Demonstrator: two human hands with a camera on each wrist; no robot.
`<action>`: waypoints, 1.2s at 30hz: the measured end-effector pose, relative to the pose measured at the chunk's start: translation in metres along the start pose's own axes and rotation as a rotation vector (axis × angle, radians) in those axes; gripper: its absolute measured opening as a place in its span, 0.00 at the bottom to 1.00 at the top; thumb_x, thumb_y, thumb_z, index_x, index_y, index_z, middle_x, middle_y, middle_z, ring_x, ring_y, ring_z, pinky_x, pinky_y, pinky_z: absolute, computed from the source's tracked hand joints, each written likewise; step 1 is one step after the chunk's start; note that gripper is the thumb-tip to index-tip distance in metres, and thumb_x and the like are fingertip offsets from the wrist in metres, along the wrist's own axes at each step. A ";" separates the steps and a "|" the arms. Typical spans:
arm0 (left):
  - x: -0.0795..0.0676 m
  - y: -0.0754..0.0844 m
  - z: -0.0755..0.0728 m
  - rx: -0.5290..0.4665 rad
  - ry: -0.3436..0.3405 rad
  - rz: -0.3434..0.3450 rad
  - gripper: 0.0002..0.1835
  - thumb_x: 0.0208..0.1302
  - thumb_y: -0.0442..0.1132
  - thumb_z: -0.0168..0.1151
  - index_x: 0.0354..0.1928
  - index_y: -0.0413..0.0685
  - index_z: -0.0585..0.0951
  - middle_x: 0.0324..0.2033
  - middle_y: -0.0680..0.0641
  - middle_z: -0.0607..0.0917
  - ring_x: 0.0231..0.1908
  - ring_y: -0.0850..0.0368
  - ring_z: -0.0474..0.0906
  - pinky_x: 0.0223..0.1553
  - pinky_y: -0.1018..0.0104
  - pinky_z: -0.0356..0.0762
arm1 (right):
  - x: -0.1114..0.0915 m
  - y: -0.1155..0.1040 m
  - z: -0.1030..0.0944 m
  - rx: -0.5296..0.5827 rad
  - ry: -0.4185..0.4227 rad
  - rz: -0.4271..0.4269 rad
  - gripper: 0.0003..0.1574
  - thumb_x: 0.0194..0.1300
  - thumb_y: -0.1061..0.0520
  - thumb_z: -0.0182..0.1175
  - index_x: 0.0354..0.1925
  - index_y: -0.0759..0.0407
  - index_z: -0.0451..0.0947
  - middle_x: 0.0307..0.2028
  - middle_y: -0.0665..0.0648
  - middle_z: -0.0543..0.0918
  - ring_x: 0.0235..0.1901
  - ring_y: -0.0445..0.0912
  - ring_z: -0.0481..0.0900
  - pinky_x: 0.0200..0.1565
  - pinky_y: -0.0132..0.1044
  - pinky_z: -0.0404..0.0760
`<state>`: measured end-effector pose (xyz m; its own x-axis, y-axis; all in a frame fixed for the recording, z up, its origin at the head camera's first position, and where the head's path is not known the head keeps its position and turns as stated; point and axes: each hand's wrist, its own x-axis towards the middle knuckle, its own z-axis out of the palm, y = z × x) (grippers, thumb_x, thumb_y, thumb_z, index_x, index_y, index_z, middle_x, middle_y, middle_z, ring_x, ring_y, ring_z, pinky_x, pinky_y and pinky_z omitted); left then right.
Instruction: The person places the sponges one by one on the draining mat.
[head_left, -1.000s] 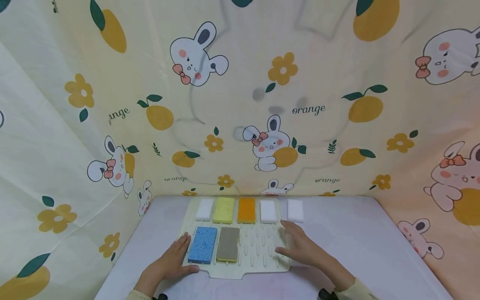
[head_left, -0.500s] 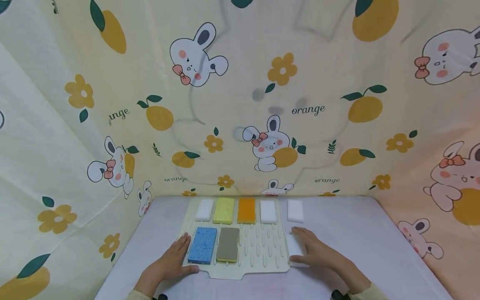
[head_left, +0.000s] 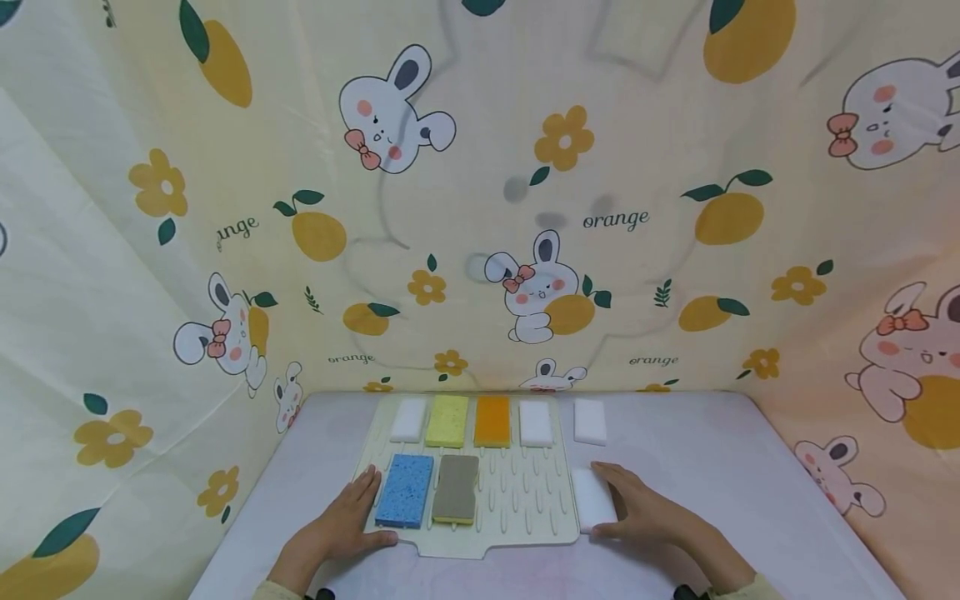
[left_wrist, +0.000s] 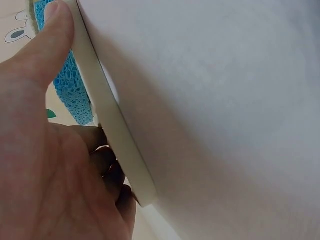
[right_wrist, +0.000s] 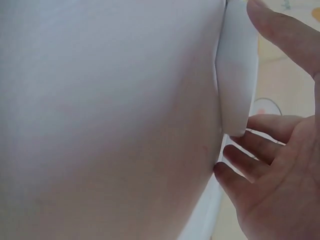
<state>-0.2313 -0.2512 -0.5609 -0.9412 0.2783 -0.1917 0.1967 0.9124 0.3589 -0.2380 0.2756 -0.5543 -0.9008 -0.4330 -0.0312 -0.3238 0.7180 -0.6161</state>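
My left hand (head_left: 335, 521) rests against the left side of a cream ribbed mat (head_left: 517, 533). In the left wrist view its thumb reaches over the mat's edge (left_wrist: 125, 145) beside the blue sponge (left_wrist: 75, 95), with the fingers along that edge. My right hand (head_left: 645, 508) spans a white sponge (head_left: 591, 500) just off the mat's right edge, thumb at its near end, forefinger at its far end. In the right wrist view the white sponge (right_wrist: 237, 75) lies between thumb and fingertips. A grey-topped sponge (head_left: 456, 490) lies beside the blue sponge (head_left: 405, 492) on the mat.
Along the mat's far side lie a white sponge (head_left: 408, 419), a yellow sponge (head_left: 447, 421), an orange sponge (head_left: 492, 421) and another white sponge (head_left: 536, 423). One more white sponge (head_left: 590, 422) sits on the table (head_left: 690, 450) to the right. A printed curtain (head_left: 480, 208) encloses the table.
My right hand has moved right, from over the mat's right edge to the nearer white sponge, which now shows between its thumb and forefinger. My left hand has stayed put.
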 end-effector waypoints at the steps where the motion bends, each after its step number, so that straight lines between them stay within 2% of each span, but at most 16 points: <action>1: 0.000 0.000 0.000 0.001 0.000 0.001 0.65 0.60 0.70 0.74 0.83 0.33 0.56 0.84 0.33 0.54 0.84 0.36 0.49 0.82 0.39 0.53 | 0.000 0.000 0.000 0.004 -0.001 0.004 0.73 0.54 0.37 0.84 0.80 0.71 0.58 0.78 0.76 0.62 0.78 0.75 0.57 0.75 0.73 0.60; 9: 0.000 0.000 0.000 -0.010 -0.002 -0.001 0.65 0.60 0.70 0.74 0.83 0.32 0.56 0.84 0.32 0.54 0.83 0.35 0.49 0.82 0.39 0.52 | 0.000 0.001 -0.002 -0.010 -0.006 -0.002 0.72 0.54 0.39 0.85 0.79 0.73 0.59 0.76 0.76 0.64 0.76 0.75 0.60 0.74 0.73 0.62; 19: 0.000 -0.001 0.001 -0.007 -0.002 0.005 0.66 0.60 0.71 0.73 0.83 0.32 0.56 0.84 0.32 0.54 0.83 0.35 0.49 0.83 0.40 0.52 | 0.005 0.003 -0.005 -0.053 0.061 0.028 0.70 0.54 0.36 0.84 0.78 0.69 0.63 0.74 0.74 0.68 0.75 0.73 0.64 0.74 0.71 0.65; 27: -0.001 0.000 0.000 -0.022 0.005 0.018 0.66 0.60 0.70 0.74 0.83 0.31 0.56 0.83 0.31 0.54 0.83 0.34 0.49 0.82 0.39 0.52 | 0.009 0.001 -0.007 -0.059 0.100 -0.008 0.69 0.55 0.36 0.83 0.78 0.71 0.63 0.74 0.75 0.68 0.74 0.73 0.64 0.73 0.72 0.66; 36: 0.000 -0.002 0.002 -0.012 -0.003 0.000 0.67 0.59 0.73 0.73 0.83 0.33 0.56 0.84 0.33 0.54 0.84 0.36 0.49 0.83 0.40 0.51 | 0.023 -0.010 0.005 -0.045 0.113 -0.046 0.69 0.55 0.34 0.82 0.78 0.71 0.64 0.74 0.72 0.69 0.75 0.71 0.64 0.74 0.70 0.65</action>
<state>-0.2312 -0.2518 -0.5638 -0.9403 0.2794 -0.1943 0.1937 0.9088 0.3695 -0.2535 0.2555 -0.5526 -0.9110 -0.4033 0.0869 -0.3756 0.7238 -0.5788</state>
